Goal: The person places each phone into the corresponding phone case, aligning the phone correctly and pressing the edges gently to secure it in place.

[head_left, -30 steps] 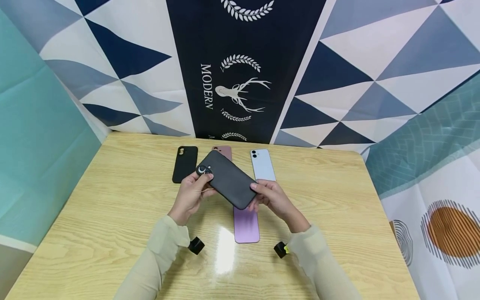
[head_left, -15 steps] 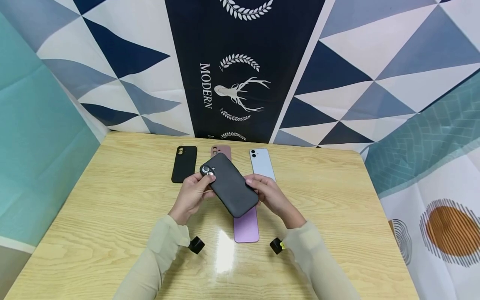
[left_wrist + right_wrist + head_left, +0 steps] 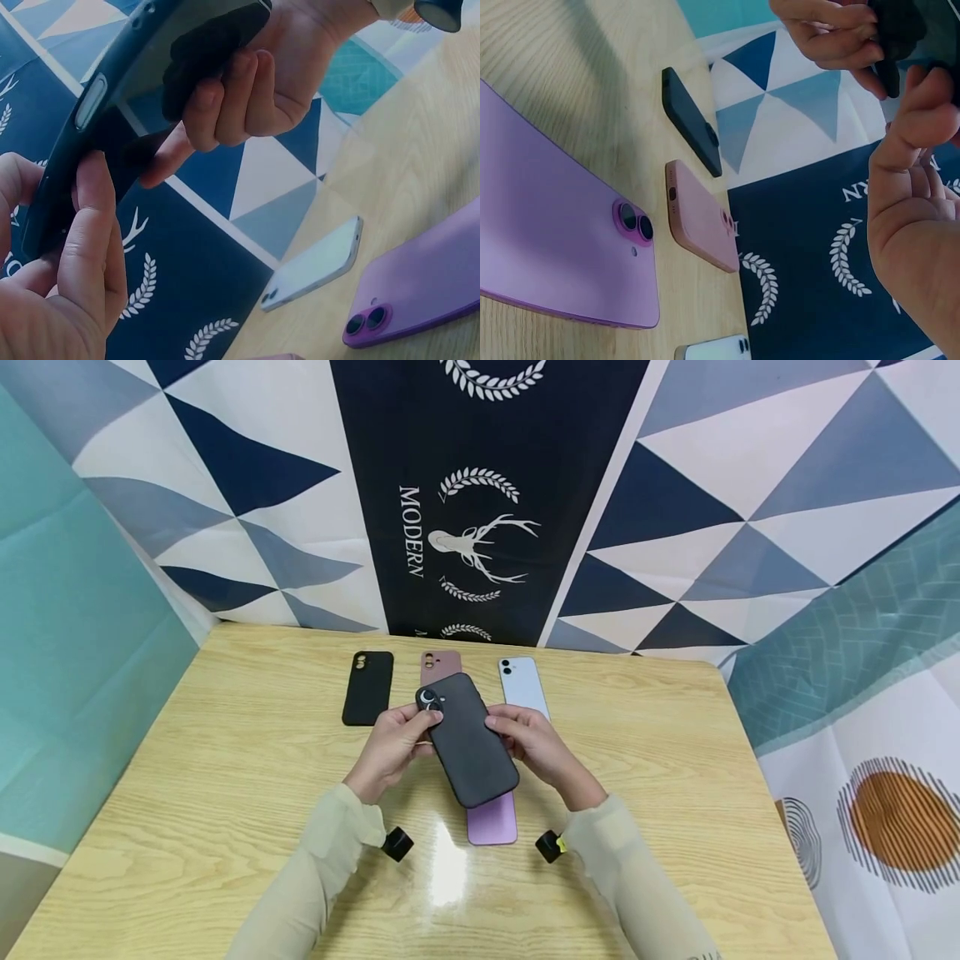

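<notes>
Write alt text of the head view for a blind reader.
A left hand and right hand hold a dark phone over a wooden table. A purple phone lies partly hidden; farther back are a black phone or case, a pink one and a pale phone.

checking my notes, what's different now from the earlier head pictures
In the head view, the held phone has turned clockwise, its lower end swinging down the frame. The right grip went from its lower end to its long side; the left grip shifted slightly right. Nothing was let go. The black piece, pink piece, white phone and purple phone stayed put.
</notes>
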### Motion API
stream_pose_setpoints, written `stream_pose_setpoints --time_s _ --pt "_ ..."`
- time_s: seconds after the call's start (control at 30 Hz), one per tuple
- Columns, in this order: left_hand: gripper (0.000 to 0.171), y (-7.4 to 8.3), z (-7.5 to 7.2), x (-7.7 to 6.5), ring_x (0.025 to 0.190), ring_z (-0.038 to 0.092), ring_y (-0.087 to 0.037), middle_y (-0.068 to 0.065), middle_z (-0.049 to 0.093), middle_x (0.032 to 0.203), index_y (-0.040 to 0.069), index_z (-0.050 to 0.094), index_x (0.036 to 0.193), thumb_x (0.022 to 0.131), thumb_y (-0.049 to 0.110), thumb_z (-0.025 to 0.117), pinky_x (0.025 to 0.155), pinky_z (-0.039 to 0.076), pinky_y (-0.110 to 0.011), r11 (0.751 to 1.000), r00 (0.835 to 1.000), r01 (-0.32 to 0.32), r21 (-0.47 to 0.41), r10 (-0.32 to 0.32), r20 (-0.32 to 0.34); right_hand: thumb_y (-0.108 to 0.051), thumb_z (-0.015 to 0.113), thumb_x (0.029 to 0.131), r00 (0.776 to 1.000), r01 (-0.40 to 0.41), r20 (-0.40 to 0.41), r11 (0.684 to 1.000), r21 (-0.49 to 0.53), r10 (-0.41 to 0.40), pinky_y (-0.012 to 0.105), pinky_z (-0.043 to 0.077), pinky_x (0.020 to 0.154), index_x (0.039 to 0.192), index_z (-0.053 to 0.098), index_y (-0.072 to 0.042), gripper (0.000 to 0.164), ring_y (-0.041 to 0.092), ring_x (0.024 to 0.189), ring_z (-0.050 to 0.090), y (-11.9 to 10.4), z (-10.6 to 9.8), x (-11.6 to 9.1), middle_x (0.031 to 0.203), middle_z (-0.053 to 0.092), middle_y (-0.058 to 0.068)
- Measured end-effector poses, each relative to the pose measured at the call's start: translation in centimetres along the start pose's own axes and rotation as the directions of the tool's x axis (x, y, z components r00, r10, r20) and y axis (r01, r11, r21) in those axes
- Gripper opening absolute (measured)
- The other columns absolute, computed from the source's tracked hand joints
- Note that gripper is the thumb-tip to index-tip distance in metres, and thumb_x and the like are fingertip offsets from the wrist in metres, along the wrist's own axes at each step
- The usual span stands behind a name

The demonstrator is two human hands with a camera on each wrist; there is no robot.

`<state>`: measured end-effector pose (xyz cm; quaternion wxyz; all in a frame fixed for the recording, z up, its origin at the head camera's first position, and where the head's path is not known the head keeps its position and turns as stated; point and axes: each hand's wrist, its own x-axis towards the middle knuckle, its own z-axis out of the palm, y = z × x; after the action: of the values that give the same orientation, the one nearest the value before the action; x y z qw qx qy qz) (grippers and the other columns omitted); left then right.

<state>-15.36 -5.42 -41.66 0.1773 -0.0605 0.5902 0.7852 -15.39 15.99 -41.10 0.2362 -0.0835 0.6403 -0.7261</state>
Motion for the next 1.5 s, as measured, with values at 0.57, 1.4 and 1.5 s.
stream_pose_setpoints --time_s 0.57,1.4,1.5 --pt "0.021 0.7 0.4 0.2 0.064 0.059 -0.002 0.009 0.066 0.074 -0.001 0.058 0.108 0.089 0.008 0.06 0.06 0.051 -0.014 0.999 0.999 -0.037 0.007 0.036 0.005 -0.004 0.038 0.092 0.994 0.068 0.072 0.981 0.181 -0.082 0.022 0.054 0.05 0.116 0.041 -0.007 0.024 0.008 0.058 0.067 -0.1 0.2 -0.2 0.074 0.071 -0.003" --pt "0.021 0.1 0.6 -1.4 0.057 0.063 -0.007 0.001 0.069 0.07 0.002 0.062 0.091 0.095 0.021 0.054 0.057 0.055 -0.02 1.0 0.976 -0.003 0.02 -0.001 0.22 0.003 0.028 0.094 0.957 0.291 -0.079 0.901 0.321 -0.281 0.032 0.06 0.063 0.132 0.021 -0.009 0.04 0.019 0.07 0.071 -0.5 1.4 -0.2 0.092 0.073 0.005" --pt "0.018 -0.1 0.7 -1.3 0.06 0.063 -0.006 0.001 0.07 0.073 0.003 0.064 0.086 0.093 0.019 0.057 0.06 0.055 -0.02 0.998 0.973 -0.023 0.059 0.009 0.23 0.001 0.029 0.095 0.95 0.313 -0.095 0.893 0.324 -0.298 0.033 0.059 0.067 0.13 0.023 -0.008 0.037 0.02 0.073 0.072 -0.4 1.4 -0.1 0.093 0.073 0.006"
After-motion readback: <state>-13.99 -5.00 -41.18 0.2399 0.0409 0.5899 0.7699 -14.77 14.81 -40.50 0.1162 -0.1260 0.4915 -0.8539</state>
